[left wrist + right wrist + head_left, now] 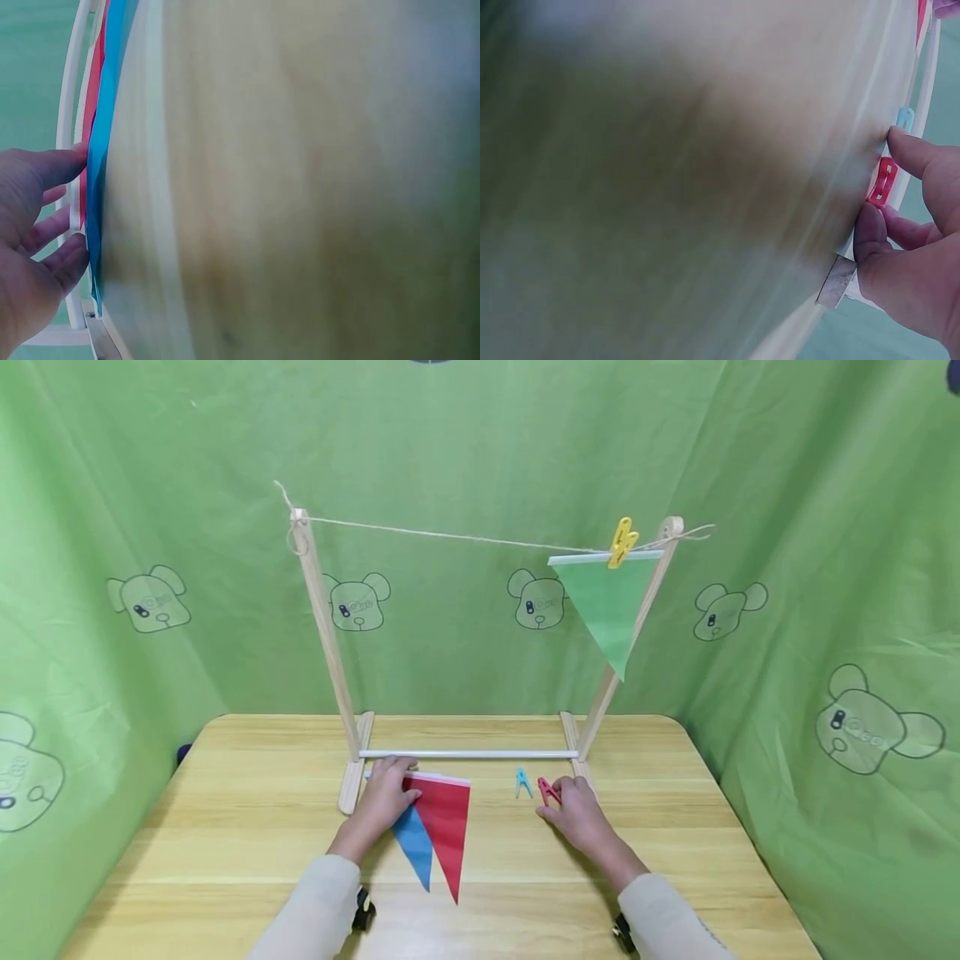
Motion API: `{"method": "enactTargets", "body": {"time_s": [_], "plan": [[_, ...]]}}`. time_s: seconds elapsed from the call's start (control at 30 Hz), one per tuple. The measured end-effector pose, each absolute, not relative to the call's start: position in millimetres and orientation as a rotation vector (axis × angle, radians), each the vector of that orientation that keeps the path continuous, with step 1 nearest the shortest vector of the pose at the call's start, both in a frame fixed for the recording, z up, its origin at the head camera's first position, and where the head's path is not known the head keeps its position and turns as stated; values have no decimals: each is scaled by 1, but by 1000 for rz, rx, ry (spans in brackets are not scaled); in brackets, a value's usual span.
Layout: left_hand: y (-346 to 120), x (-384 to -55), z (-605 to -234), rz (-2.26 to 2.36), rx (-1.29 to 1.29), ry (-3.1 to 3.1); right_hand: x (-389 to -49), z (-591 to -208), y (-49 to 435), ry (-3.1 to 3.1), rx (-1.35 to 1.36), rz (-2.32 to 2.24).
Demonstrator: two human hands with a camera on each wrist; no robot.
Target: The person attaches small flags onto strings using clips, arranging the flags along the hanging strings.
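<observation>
On the table a red pennant (446, 818) overlaps a blue pennant (414, 843), both with white top strips. My left hand (388, 793) is at their upper left corners, thumb against the red one. In the left wrist view its fingers are spread along the edge of the blue pennant (97, 187). My right hand (581, 817) reaches around a red clothespin (547, 791), thumb and fingers on either side. The right wrist view shows a gap between the thumb and the red clothespin (883, 182). Just left of it lies a light blue clothespin (522, 782).
Behind the hands stands a wooden frame (324, 618) with a white crossbar (468, 753) low down and a string (450, 535) tied between its posts. A yellow clothespin (621, 545) fixes a green pennant (609, 606) to the string's right end. Green cloth (450, 635) surrounds the table (247, 835).
</observation>
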State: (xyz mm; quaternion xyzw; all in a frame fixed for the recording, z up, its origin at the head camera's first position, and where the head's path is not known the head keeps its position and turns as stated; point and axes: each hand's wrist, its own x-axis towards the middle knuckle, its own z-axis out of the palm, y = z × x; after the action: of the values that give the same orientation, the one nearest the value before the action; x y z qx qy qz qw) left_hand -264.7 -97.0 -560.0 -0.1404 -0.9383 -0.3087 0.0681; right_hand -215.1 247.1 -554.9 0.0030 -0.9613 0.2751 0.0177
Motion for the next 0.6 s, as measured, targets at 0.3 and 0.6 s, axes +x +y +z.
{"method": "enactTargets", "body": {"time_s": [0.3,0.6], "plan": [[-95,-265,-558,-932,-423,-2823,-215,-553,245,-2990,15,810],[-94,-266,-560,-974,-423,-2809,-216,-554,247,-2999,16,796]]}}
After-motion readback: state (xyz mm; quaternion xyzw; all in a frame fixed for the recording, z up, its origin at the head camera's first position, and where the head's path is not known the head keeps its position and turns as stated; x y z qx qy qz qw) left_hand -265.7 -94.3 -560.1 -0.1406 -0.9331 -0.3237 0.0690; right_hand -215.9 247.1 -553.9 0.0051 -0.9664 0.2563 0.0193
